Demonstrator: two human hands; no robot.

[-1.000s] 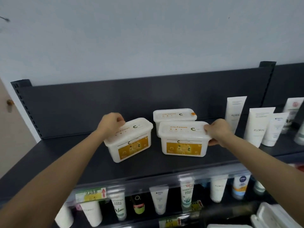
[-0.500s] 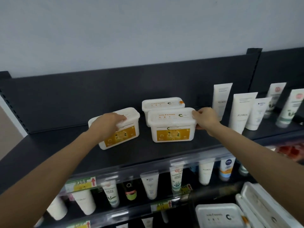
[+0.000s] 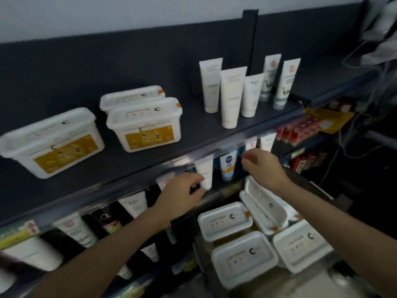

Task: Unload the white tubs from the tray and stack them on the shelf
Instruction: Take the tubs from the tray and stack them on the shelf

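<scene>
Nearest, at lower right, four white tubs wait unloaded: one tub lies flat in front, a second just behind it, a third beside it on the right, and a tilted tub leans at the back. They presumably sit in the tray, though its rim is lost in blur and shadow. Just above them the left hand and the right hand hang in the air in front of the tubes on the lower shelf, fingers loosely curled, grasping nothing. Beyond, on the top shelf, three tubs are delivered: an askew tub at far left, a front tub near the middle, and a rear tub touching it from behind, with upright white tubes to the right. I judge the step in hand to be the reach for the next load. That calls for lowering both hands, gripping a tub under its lid rim, lifting it clear of the shelf lip, and setting it squarely atop a placed one, since none is stacked yet.
</scene>
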